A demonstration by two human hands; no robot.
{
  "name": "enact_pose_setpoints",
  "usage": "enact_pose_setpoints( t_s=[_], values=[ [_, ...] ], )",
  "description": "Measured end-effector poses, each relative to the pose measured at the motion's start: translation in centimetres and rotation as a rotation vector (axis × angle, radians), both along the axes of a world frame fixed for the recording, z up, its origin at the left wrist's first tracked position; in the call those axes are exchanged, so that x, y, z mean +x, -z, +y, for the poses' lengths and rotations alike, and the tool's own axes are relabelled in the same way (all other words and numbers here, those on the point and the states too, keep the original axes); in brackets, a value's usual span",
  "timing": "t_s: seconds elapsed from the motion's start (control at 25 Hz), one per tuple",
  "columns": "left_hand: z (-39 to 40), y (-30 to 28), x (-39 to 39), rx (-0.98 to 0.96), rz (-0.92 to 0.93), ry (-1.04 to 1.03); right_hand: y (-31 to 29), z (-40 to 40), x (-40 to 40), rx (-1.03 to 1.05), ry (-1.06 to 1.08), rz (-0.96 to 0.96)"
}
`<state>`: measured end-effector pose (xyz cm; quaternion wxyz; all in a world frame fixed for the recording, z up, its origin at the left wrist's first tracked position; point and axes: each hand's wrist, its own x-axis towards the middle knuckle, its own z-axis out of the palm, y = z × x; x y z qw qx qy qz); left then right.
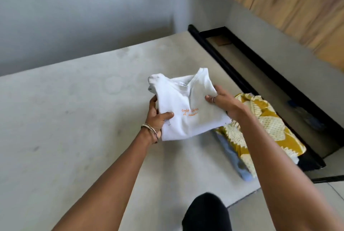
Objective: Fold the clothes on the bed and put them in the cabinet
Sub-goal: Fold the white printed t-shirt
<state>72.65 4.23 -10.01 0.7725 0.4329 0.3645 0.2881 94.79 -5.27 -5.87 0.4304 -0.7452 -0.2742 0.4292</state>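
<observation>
Folded white T-shirt [188, 108] sits centre of the frame, held up w/ both hands over the bed [83, 128]. Collar points toward the top of the frame; small orange lettering on the chest, too blurred to read. Left hand [158, 117] grips the shirt's left edge: thumb on top of the fabric, fingers curled under, clamped on it. Two thin bangles [150, 132] on that wrist. Right hand [225, 102] pinches the shirt's right side near the collar, thumb & fingers closed on the cloth, a ring on one finger. Just right of the shirt, lower right of centre, a stack of folded clothes rests near the bed's edge: a yellow-and-cream patterned garment [264, 128] on top, a pale blue garment [236, 163] under it. Black bed frame [247, 74] runs along the right side. Tan curtain [290, 3] fills the upper right.
</observation>
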Motion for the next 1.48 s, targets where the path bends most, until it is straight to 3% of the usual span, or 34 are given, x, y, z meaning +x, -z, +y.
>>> enact_pose_setpoints(
  t_s=[0.24,0.4,0.52,0.6,0.72,0.8,0.88,1.08,1.16,1.32,1.48],
  values=[
    [5.8,1.0,13.1,0.031,0.064,0.064,-1.0,6.4,13.5,-0.070,-0.006,-0.392],
    [4.1,4.9,15.7,-0.116,0.333,0.216,4.7,5.7,14.8,-0.483,0.027,-0.941],
    [3.3,7.8,15.8,-0.141,0.252,0.148,8.5,5.7,11.7,-0.345,-0.208,-1.132],
    [3.1,8.4,15.7,-0.147,0.243,0.105,10.4,5.6,10.0,-0.432,-0.386,-1.190],
    [3.0,8.2,14.5,-0.112,0.356,0.174,10.4,6.2,8.0,-0.653,-0.384,-1.133],
    [3.0,7.7,13.0,-0.078,0.489,0.253,9.1,6.8,6.4,-0.667,-0.379,-1.124],
    [3.0,6.5,10.6,0.008,0.640,0.309,8.0,7.0,4.4,-0.504,-0.279,-1.001],
    [1.5,2.2,1.8,0.259,0.784,0.291,4.7,4.8,-4.8,0.091,0.349,-0.193],
    [0.4,0.3,-3.2,0.309,0.770,0.170,2.5,4.5,-9.9,0.210,0.494,-0.112],
    [-2.0,-3.2,-14.6,0.381,0.729,-0.083,-1.7,3.9,-20.7,0.345,0.449,-0.103],
    [-3.6,-5.6,-26.8,0.436,0.730,-0.248,-3.7,3.6,-31.6,0.334,0.188,-0.139]
  ],
)
